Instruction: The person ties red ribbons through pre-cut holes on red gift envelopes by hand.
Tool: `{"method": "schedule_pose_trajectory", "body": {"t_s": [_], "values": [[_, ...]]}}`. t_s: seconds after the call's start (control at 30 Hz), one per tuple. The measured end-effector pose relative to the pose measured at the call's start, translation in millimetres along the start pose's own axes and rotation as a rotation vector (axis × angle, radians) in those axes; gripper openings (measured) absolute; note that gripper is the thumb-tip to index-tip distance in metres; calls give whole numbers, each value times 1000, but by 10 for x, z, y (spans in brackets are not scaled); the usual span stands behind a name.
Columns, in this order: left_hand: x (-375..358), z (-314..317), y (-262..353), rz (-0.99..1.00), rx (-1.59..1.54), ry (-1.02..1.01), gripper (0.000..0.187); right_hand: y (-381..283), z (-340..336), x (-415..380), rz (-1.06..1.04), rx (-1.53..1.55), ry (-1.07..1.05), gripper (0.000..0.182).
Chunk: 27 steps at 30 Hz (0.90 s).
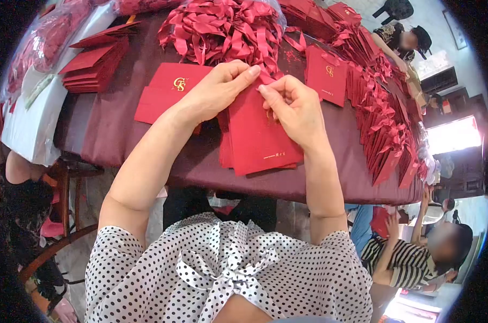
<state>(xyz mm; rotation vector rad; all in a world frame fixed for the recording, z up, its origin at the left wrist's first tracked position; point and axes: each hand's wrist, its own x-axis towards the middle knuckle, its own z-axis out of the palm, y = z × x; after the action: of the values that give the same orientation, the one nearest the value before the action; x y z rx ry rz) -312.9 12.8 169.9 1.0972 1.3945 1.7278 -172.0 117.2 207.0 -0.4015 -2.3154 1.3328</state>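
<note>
A red paper bag (262,137) lies on a small stack of others in front of me, its gold print partly hidden by my right hand. My left hand (222,89) is closed at the bag's top edge, thumb and fingers pinching a red ribbon (267,77). Close beside it, my right hand (295,107) is also closed in a pinch near the same ribbon; the fingertips cover what they hold. To the left rest more flat red bags (163,94) with a gold monogram. Just beyond my hands sits a big heap of loose red ribbons (222,29).
Rows of red bags with tied ribbons (381,126) fill the right side of the dark red tablecloth (330,177). More red bags (96,62) stand at the left by a white plastic-wrapped pack (31,118). Other people (411,253) are at the right and left edges.
</note>
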Motion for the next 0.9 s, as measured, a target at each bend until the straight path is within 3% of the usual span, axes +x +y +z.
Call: {"method": "schedule_pose_trajectory", "body": {"t_s": [0.5,0.6,0.67,0.8,0.9], "values": [[20,4,-59,309,339,70,36,-17,18,0,-95,-189,-47,18],[37,-27,-68,430,576,129,31,-85,138,-55,-387,-597,95,18],[39,-13,-52,435,534,168,26,-191,257,-94,-499,-840,244,16],[23,7,-66,607,766,232,17,-287,237,-95,-504,-1037,117,14],[-17,80,4,638,657,209,16,-433,90,-63,-560,-998,-2,12]]}}
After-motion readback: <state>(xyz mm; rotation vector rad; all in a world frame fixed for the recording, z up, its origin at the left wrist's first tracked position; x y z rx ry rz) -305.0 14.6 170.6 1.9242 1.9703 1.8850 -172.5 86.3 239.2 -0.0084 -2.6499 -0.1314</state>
